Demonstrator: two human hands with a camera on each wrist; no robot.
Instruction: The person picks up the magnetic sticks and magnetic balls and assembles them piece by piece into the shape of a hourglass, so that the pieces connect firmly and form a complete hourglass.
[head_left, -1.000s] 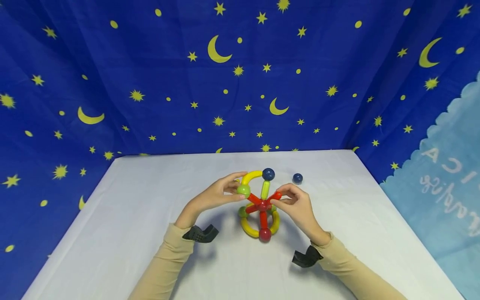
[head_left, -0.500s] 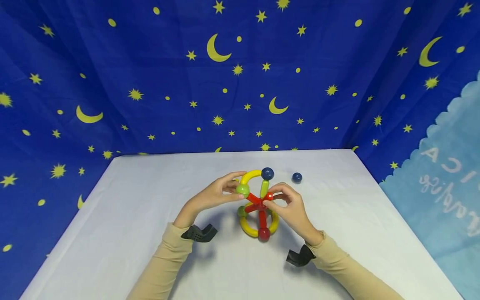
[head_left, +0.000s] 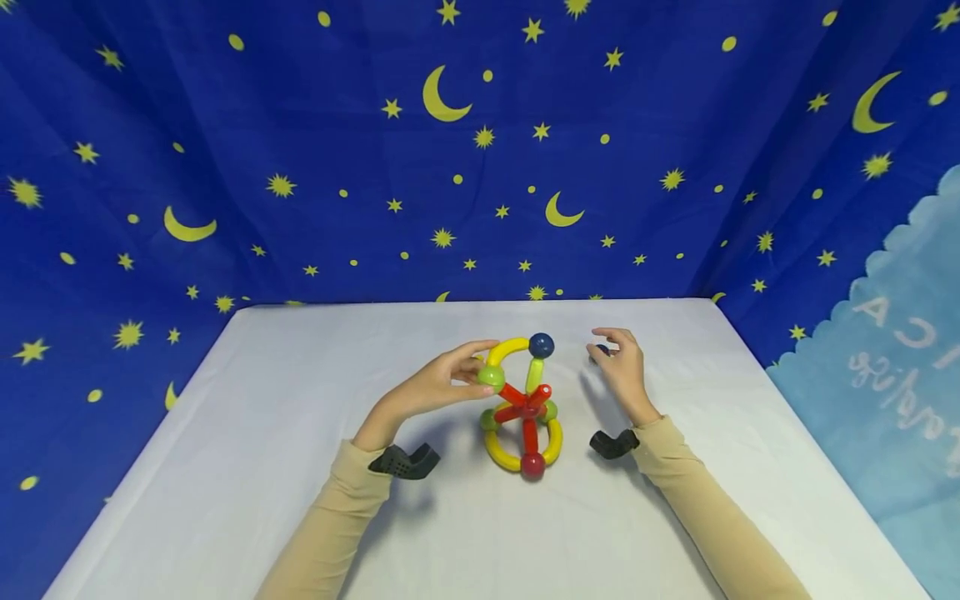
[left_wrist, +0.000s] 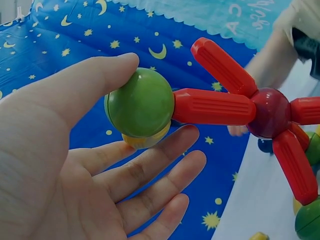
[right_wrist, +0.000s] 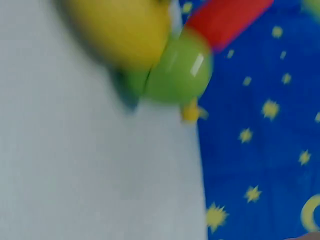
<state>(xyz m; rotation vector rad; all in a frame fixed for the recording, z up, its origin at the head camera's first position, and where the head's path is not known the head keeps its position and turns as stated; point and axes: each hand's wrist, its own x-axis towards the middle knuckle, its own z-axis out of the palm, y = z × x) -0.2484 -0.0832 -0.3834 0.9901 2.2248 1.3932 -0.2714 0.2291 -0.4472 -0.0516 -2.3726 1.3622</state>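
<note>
A construction of coloured rods and balls stands in the middle of the white table. My left hand [head_left: 438, 383] pinches its upper green ball [left_wrist: 142, 102] between thumb and fingers. From that ball a red rod [left_wrist: 215, 106] runs to the dark red centre ball [left_wrist: 270, 112], and a curved yellow rod [head_left: 507, 348] arches to a blue ball [head_left: 542, 345]. A short red rod [head_left: 540, 395] sticks out from the centre with its end bare. My right hand [head_left: 622, 371] is over a loose blue ball [head_left: 602, 350], thumb and fingers spread about it.
The construction's base is a ring of curved yellow rods [head_left: 498, 454] with green balls and a red ball [head_left: 532, 465] at the front. A blue star-patterned cloth [head_left: 337, 167] hangs behind the table [head_left: 300, 350]. The right wrist view is blurred.
My right hand has let go of the short red rod, now attached at the centre ball, and has moved back and right to the loose blue ball. The left hand keeps its hold.
</note>
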